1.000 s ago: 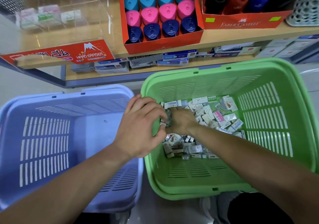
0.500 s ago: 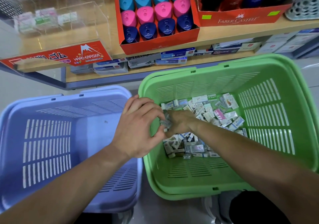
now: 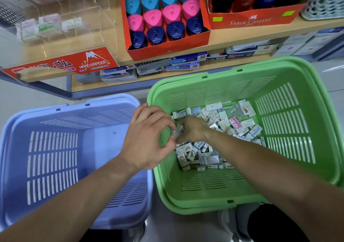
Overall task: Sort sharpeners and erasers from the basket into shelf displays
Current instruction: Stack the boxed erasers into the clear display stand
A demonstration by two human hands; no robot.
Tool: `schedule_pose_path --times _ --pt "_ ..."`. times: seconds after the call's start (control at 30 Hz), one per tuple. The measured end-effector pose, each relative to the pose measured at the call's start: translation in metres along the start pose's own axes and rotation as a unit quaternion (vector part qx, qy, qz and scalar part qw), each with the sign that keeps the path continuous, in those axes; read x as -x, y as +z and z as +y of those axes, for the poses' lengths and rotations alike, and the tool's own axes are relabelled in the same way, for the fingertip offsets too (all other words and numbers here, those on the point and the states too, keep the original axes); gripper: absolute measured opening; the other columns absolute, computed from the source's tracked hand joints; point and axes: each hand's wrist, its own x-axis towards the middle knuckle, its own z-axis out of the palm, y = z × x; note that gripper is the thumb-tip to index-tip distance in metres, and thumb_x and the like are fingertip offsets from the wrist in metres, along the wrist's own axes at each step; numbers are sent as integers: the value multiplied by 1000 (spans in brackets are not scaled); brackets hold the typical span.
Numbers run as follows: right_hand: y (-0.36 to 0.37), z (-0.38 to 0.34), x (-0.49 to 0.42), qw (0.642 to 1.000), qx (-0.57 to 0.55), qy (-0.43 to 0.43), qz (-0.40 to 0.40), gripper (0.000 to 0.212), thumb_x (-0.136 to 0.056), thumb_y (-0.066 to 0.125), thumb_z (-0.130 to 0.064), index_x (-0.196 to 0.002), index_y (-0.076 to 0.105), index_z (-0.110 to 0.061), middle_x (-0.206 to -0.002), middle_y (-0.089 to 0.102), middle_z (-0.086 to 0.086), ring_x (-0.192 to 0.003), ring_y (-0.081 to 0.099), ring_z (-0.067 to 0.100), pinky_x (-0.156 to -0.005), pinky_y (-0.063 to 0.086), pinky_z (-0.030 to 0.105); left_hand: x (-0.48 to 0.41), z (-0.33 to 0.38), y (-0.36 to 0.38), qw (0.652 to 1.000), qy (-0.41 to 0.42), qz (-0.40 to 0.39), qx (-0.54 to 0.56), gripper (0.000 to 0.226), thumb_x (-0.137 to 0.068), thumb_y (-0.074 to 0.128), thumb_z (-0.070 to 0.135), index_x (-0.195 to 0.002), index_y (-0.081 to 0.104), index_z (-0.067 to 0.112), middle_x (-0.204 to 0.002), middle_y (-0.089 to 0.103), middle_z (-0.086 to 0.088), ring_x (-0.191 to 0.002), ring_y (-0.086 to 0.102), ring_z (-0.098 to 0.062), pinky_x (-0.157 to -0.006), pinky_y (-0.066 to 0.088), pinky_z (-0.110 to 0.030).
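- Reaching into the green basket, both hands meet at its 9 o'clock wall, just above the erasers.
- Left hand: it comes in from 7 o'clock, its fingers curled, with thumb and fingertips clamped on a small blurred packet.
- Right hand: it comes in from 4 o'clock, back up, with its fingers bent towards the same packet. They are hidden under the hand, so I cannot tell whether they grip it.
- Erasers: a loose heap of small wrapped blocks, mostly white with one pink, fills the basket floor from its centre to its 12 o'clock wall. The floor at 6 o'clock is bare.
- Blue basket: it stands at 9 o'clock of the green one, their rims touching.
- Shelf: it runs across at 12 o'clock.
- Clear case: it stands on the shelf at 10 o'clock with a few erasers inside and a red "HARD ERASER" sign on its front.
- Red box: it sits at 12 o'clock, packed with blue, pink and navy sharpeners in rows.
- Second box: marked FABER CASTELL, it sits at 1 o'clock with dark, red and blue items inside.
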Motion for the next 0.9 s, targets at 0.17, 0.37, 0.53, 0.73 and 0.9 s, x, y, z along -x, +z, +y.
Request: schedule_pose_path --times 0.17,0.37,0.53,0.73,0.9 --pt "-2 2 12 995 -92 -14 34 43 -62 92 -44 -98 70 -33 -89 72 -18 -79 69 2 -78 60 32 0 -3 2 1000 11 5 -6 24 -81 57 41 -92 71 25 -101 66 14 -113 51 -17 -119 16 -33" --pt "-42 -7 62 978 -199 -15 66 46 -65 94 -28 -104 70 -23 -87 73 1 -70 70 11 -61 58 27 2 -3 -1 998 -1 -27 -48 31 -82 53 47 -100 68 26 -104 65 12 -116 51 -17 -120 16 -36" --pt "-97 -28 146 965 -244 -27 93 38 -72 90 -20 -104 70 -14 -75 71 3 -48 61 10 -48 50 26 -3 23 -21 995 -65 -68 -39 58 -85 53 63 -129 58 25 -125 65 4 -128 48 -17 -124 12 -38" --pt "-136 -51 239 927 -326 -65 175 29 -74 88 -14 -99 74 -8 -88 76 11 -72 70 23 -70 58 37 -22 89 -61 863 -192 -179 431 91 -73 77 46 -150 33 26 -135 55 3 -95 71 -7 -81 60 -30" --pt "-140 -55 279 904 -364 -61 218 30 -73 88 -16 -98 75 -9 -92 78 7 -79 73 20 -85 58 42 -24 117 -70 858 -186 -145 457 54 -89 75 17 -138 53 18 -115 65 4 -90 73 -17 -78 62 -46"
